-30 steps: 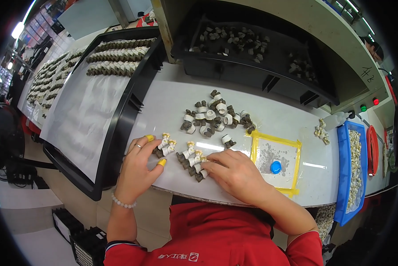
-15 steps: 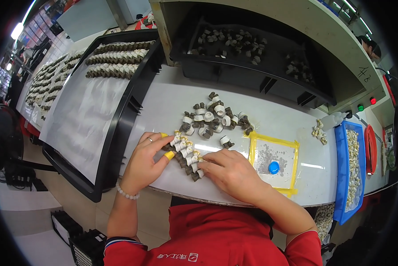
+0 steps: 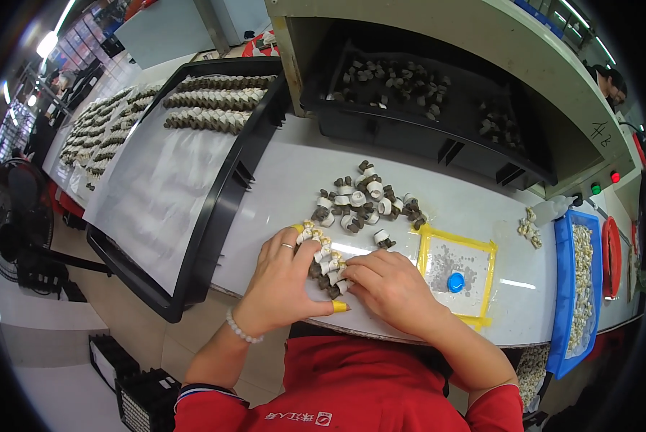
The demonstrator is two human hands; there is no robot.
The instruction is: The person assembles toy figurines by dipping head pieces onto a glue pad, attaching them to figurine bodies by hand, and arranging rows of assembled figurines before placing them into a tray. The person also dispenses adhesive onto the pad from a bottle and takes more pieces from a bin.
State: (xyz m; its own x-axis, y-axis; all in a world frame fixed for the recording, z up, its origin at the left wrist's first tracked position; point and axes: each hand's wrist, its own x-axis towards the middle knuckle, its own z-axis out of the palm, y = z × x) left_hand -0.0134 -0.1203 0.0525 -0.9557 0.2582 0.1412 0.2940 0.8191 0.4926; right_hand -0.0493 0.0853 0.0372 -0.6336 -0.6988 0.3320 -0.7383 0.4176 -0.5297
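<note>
A short slanted row of small white-and-dark-brown parts (image 3: 328, 263), with yellowish bits along its upper end, lies on the white bench between my hands. My left hand (image 3: 283, 277) rests along the row's left side, its fingers against the far end. Its thumb, in a yellow finger cot (image 3: 341, 307), stretches out apart from the near end. The fingers of my right hand (image 3: 398, 291) are bent and pressed on the row's near right end; their tips are partly hidden. Beyond the hands sits a loose pile of similar parts (image 3: 357, 196), with a single part (image 3: 384, 238) lying nearer.
On the left, a black tray (image 3: 215, 209) holds white paper and neat rows of parts. A black bin (image 3: 423, 144) of loose pieces stands under a cabinet. At right are a yellow-taped square (image 3: 423, 248) with a blue cap (image 3: 456, 281), and a blue bin (image 3: 562, 288).
My left hand has shifted over the row, covering more of its left side. Its thumb has swung away from the parts toward the bench's front edge. The whole view has shifted slightly.
</note>
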